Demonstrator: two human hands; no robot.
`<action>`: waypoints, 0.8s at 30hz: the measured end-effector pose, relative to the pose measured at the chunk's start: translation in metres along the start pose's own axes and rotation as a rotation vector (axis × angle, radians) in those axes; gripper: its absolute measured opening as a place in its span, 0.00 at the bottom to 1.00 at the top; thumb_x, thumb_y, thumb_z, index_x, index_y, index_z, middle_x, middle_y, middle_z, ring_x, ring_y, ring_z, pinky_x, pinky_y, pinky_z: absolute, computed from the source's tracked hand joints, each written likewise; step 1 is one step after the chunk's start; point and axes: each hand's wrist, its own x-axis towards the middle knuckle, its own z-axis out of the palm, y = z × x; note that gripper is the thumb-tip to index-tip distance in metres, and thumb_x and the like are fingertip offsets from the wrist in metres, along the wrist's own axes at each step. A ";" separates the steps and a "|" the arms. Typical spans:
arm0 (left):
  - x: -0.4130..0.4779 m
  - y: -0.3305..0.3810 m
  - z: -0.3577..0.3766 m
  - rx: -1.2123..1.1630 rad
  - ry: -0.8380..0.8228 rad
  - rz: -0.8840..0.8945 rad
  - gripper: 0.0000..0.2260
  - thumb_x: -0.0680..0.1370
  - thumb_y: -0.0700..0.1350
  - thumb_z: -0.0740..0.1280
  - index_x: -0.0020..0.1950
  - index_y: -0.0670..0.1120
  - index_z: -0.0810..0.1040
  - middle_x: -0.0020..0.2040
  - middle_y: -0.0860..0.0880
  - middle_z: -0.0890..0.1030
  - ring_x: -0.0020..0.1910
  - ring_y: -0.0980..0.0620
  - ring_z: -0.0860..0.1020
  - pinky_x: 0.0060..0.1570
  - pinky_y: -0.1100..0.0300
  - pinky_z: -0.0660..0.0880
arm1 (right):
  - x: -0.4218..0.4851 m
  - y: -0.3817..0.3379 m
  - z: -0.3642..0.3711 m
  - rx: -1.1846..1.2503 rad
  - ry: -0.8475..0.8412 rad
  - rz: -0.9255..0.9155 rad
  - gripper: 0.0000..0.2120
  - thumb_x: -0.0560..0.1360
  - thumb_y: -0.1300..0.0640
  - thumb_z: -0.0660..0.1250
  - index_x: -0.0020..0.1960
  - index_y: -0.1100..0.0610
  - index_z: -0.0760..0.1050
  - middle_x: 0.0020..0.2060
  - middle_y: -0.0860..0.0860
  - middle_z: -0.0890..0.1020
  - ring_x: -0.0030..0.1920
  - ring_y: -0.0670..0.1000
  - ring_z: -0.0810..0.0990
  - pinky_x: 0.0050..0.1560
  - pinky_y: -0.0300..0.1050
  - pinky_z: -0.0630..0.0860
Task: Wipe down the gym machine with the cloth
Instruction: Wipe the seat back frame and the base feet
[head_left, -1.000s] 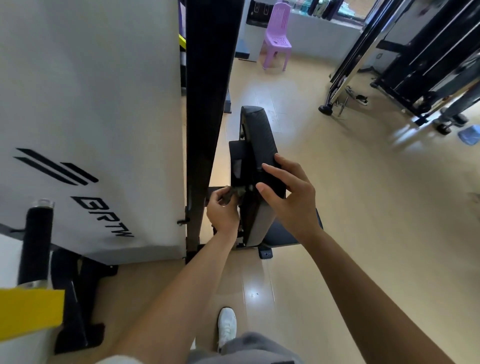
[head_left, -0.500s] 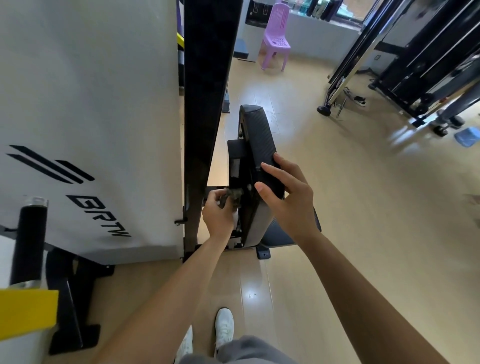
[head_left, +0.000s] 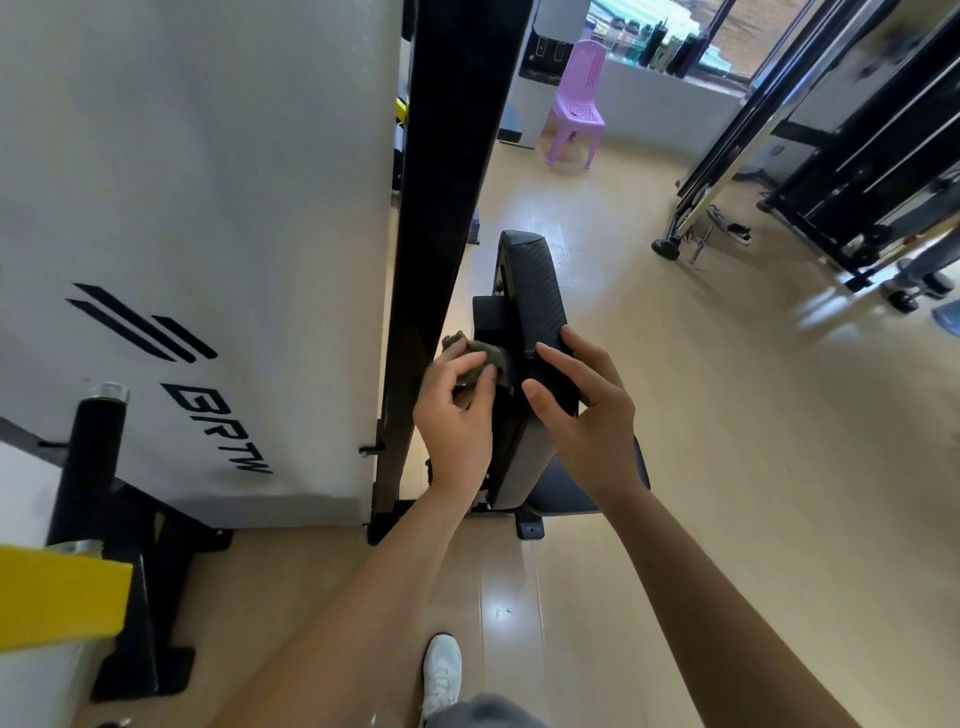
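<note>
The gym machine has a white shroud (head_left: 197, 208), a black upright post (head_left: 441, 208) and an upright black padded backrest (head_left: 535, 291). A small olive-grey cloth (head_left: 480, 358) is bunched in my left hand (head_left: 457, 410), which grips it and presses it against the black bracket behind the pad. My right hand (head_left: 587, 410) holds the pad's near edge, thumb on the left side and fingers wrapped over the front face. The seat below the pad is mostly hidden by my right wrist.
A black handle with a chrome cap (head_left: 93, 457) and a yellow part (head_left: 57, 597) sit at the lower left. A purple plastic chair (head_left: 576, 104) stands at the back. Black racks (head_left: 857, 156) fill the right. My white shoe (head_left: 441, 675) is on the tan floor.
My left hand has slid the cloth upward along the bracket behind the pad. My right hand keeps its hold on the pad's edge.
</note>
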 end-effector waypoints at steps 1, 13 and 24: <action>0.001 0.002 -0.001 0.010 0.003 0.056 0.08 0.78 0.35 0.71 0.57 0.37 0.83 0.65 0.45 0.79 0.65 0.55 0.78 0.58 0.64 0.78 | 0.000 0.000 0.000 0.002 -0.002 -0.003 0.19 0.74 0.57 0.76 0.64 0.54 0.81 0.67 0.48 0.76 0.70 0.49 0.74 0.65 0.57 0.77; 0.006 -0.019 -0.004 0.122 -0.226 0.109 0.21 0.83 0.39 0.66 0.76 0.42 0.70 0.79 0.46 0.66 0.78 0.55 0.64 0.75 0.56 0.67 | -0.001 0.000 0.001 0.021 -0.004 0.016 0.19 0.74 0.58 0.76 0.65 0.54 0.81 0.68 0.49 0.76 0.71 0.49 0.73 0.66 0.57 0.77; 0.009 -0.008 -0.019 -0.465 -0.372 -0.544 0.22 0.81 0.46 0.57 0.73 0.62 0.73 0.75 0.52 0.72 0.76 0.53 0.68 0.78 0.45 0.60 | -0.002 -0.002 0.001 0.005 0.003 0.005 0.19 0.75 0.58 0.75 0.65 0.54 0.81 0.68 0.49 0.76 0.71 0.48 0.73 0.66 0.56 0.76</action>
